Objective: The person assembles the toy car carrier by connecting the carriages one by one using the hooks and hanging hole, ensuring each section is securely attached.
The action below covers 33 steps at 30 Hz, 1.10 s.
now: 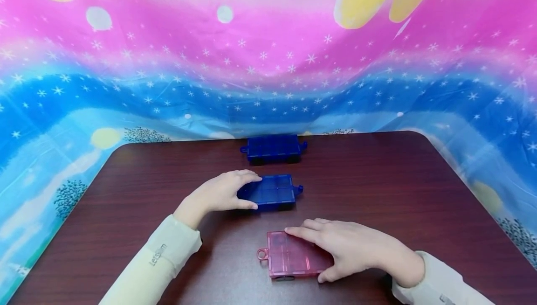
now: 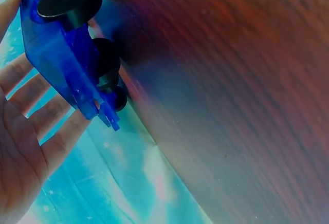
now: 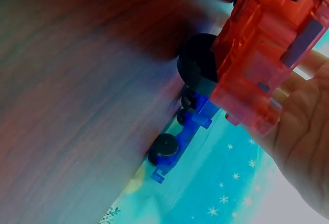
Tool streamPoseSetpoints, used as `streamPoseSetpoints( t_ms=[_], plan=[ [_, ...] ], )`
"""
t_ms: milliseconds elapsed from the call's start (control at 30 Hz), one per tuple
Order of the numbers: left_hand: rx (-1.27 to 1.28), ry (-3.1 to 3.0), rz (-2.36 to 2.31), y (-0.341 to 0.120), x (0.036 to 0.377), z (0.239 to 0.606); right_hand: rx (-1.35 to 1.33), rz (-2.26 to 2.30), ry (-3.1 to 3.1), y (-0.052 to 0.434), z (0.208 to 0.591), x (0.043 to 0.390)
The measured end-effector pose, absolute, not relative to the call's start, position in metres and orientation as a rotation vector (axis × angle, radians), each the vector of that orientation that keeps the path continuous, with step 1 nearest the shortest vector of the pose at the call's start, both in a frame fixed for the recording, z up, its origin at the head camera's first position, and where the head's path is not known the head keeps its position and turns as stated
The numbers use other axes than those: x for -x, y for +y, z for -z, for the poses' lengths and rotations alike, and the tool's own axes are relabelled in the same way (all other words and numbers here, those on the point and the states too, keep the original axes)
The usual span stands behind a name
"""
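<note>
My left hand grips the left end of a translucent blue toy train car, thumb at its near side and fingers at its far side. In the left wrist view, the blue car shows black wheels, with the left hand's fingers against it. Closer to me, my right hand holds a translucent pink-red toy train car by its right end. A ring coupling sticks out from that car's left. In the right wrist view, the red car's hollow underside shows beside the right palm.
Another blue toy train car stands at the table's back edge, with couplings at both ends. The dark wood-grain table is backed by a colorful snowflake-patterned cloth. Blue wheeled cars appear beyond the red one in the right wrist view.
</note>
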<state>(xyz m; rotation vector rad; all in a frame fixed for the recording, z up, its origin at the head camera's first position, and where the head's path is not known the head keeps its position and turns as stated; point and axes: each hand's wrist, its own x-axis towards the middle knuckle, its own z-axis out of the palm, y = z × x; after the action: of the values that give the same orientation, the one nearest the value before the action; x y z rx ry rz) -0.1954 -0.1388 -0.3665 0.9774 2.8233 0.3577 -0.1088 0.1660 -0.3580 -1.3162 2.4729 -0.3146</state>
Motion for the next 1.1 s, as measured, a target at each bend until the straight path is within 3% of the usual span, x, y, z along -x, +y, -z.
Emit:
streamPoseSetpoints(
  t_ms=[1100],
  plan=[
    [-0.997, 2.812, -0.381, -0.132, 0.200, 0.370, 1.068, 0.439, 2.798, 0.233, 0.339, 0.127]
  ],
)
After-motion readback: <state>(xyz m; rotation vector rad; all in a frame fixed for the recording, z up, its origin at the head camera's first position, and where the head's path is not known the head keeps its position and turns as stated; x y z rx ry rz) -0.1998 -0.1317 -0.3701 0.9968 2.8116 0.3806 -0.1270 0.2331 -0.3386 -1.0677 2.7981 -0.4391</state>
